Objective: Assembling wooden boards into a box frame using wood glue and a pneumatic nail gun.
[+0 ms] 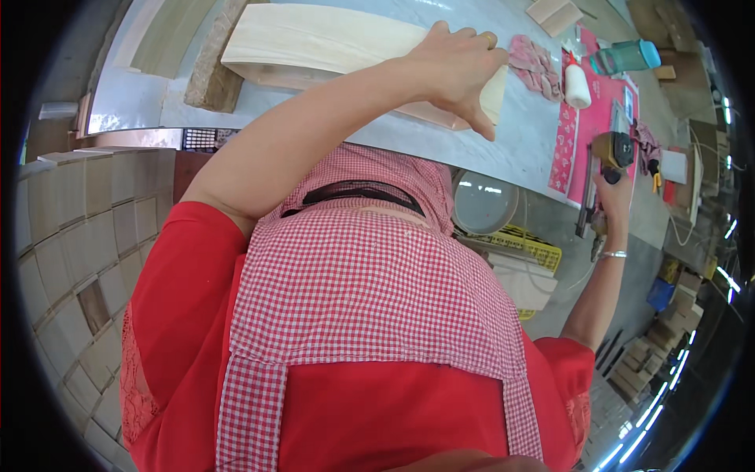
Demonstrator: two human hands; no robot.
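A long pale wooden box (322,35) lies across the work table, its top board facing up and an opening showing along its near side. Over its right end, my left hand (456,71) is closed, thumb on the near side and fingers across the top. Out at the right, my right hand (616,193) wraps round the handle of a pneumatic nail gun (613,149) with a yellowish-black head. The gun is apart from the box, above the pink mat (572,134) at the table's right edge. Part of its handle is hidden by my fingers.
A rough wood block (216,71) touches the box's left end. Beyond my left hand lie a pink rag (535,67), a white glue bottle (577,86) and a teal bottle (625,57). Stacked wooden pieces (86,236) stand at left; a round container (485,203) sits below the table edge.
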